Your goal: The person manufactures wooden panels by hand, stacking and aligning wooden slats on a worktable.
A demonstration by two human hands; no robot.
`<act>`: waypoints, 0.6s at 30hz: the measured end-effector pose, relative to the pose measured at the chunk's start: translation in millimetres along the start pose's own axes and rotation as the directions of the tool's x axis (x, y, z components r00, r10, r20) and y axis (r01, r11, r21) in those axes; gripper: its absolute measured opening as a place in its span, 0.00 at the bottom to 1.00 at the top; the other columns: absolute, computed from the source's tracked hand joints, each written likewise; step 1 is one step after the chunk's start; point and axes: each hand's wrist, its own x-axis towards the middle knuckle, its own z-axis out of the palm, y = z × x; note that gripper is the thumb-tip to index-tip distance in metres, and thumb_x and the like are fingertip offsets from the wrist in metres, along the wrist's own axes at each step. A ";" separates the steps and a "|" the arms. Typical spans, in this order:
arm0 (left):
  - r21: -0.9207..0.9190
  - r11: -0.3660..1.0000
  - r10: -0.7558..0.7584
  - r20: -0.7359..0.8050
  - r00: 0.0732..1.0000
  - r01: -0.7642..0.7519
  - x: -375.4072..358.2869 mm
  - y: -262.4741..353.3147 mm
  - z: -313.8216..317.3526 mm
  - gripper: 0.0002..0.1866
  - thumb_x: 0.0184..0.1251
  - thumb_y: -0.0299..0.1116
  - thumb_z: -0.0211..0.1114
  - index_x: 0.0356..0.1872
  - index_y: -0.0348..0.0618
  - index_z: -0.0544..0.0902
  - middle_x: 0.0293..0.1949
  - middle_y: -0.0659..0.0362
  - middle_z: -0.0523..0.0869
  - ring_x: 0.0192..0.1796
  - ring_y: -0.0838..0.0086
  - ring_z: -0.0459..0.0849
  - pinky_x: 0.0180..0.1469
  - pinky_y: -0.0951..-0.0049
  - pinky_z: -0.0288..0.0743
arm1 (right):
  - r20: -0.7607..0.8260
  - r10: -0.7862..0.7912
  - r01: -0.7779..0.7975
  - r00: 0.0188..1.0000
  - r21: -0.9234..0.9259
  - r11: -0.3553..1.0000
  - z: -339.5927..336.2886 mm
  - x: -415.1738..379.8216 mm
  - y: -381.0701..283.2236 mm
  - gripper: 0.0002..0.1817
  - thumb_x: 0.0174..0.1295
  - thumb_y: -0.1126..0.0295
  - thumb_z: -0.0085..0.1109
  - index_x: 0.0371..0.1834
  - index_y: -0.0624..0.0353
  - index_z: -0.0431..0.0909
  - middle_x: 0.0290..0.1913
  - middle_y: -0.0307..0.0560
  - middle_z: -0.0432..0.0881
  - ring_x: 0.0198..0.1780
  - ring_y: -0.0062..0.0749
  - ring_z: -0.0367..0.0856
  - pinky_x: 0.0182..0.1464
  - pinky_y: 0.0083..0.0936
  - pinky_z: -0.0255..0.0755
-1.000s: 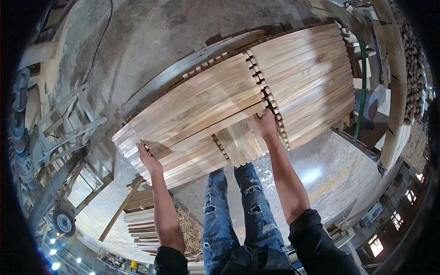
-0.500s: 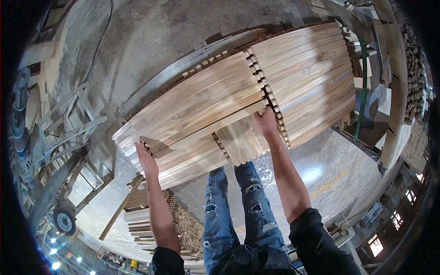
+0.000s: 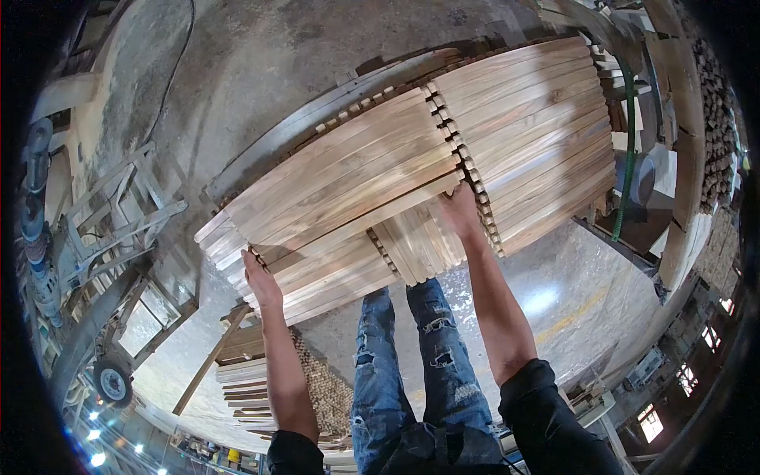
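Note:
Long wooden boards lie side by side in a stack with notched ends. A single strip runs along the near side of the upper layer, with a dark gap behind it. My left hand is at the strip's left end, its fingers at the board ends. At the strip's right end, my right hand has its fingers curled round the end. Below the strip lie shorter boards. A second group of boards is on the right, past a row of notched ends.
Metal frames and a wheel stand at the left. More stacked wood is on the floor behind my left arm. A green hose hangs at the right beside a wooden beam.
My left hand has shifted slightly right and down along the board ends. The strip sits slightly closer to the boards behind it. My right hand has barely moved.

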 end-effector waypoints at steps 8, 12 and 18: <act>0.258 0.966 -0.005 0.013 1.000 0.002 -13.0 -16.5 -13.0 0.32 0.72 0.55 0.46 0.65 0.39 0.65 0.61 0.56 0.71 0.63 0.67 0.68 0.67 0.66 0.57 | -0.016 0.009 -0.008 1.000 0.066 0.998 -12.0 -9.1 -50.2 0.17 0.52 0.68 0.63 0.42 0.68 0.78 0.38 0.62 0.82 0.43 0.51 0.81 0.45 0.39 0.72; 0.161 0.987 0.018 -0.164 0.986 0.009 -16.3 -27.8 -4.4 0.36 0.70 0.59 0.47 0.69 0.43 0.58 0.68 0.57 0.62 0.70 0.68 0.58 0.71 0.59 0.47 | -0.095 -0.013 0.031 0.995 0.191 0.981 0.9 -1.9 -27.9 0.14 0.54 0.71 0.60 0.42 0.67 0.78 0.37 0.59 0.83 0.42 0.44 0.81 0.45 0.34 0.72; -0.031 0.997 -0.072 0.008 0.997 0.072 -16.2 -16.8 -5.9 0.33 0.72 0.57 0.44 0.70 0.47 0.56 0.70 0.59 0.60 0.72 0.67 0.57 0.72 0.59 0.45 | -0.099 -0.050 0.085 0.994 0.387 0.918 -3.9 -7.1 -43.5 0.13 0.56 0.75 0.56 0.44 0.67 0.78 0.40 0.48 0.84 0.43 0.31 0.80 0.47 0.29 0.72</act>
